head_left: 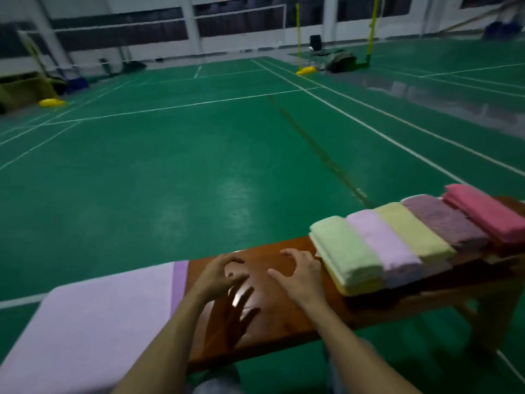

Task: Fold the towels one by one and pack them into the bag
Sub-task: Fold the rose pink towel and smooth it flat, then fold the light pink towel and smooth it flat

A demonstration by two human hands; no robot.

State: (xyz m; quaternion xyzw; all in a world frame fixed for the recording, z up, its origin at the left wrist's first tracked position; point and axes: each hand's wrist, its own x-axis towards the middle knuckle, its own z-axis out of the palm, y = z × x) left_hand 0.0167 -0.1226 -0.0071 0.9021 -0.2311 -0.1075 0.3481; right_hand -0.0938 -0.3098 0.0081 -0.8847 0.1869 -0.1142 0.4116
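Observation:
Several folded towels lie in a row on the right part of a brown wooden bench (pixel 267 325): a light green towel (pixel 345 250) nearest my hands, then a lilac towel (pixel 382 240), a yellow towel (pixel 412 230), a mauve towel (pixel 443 220) and a pink towel (pixel 483 210). A large lilac cloth (pixel 93 325) lies spread flat on the left end. My left hand (pixel 217 275) and my right hand (pixel 301 275) hover over the bare wood between them, fingers loosely curled, holding nothing. No bag is in view.
The bench stands on a green sports-court floor (pixel 199 166) with white lines. Yellow net posts (pixel 298 38), a dark chair (pixel 316 45) and bags stand far off by the back wall.

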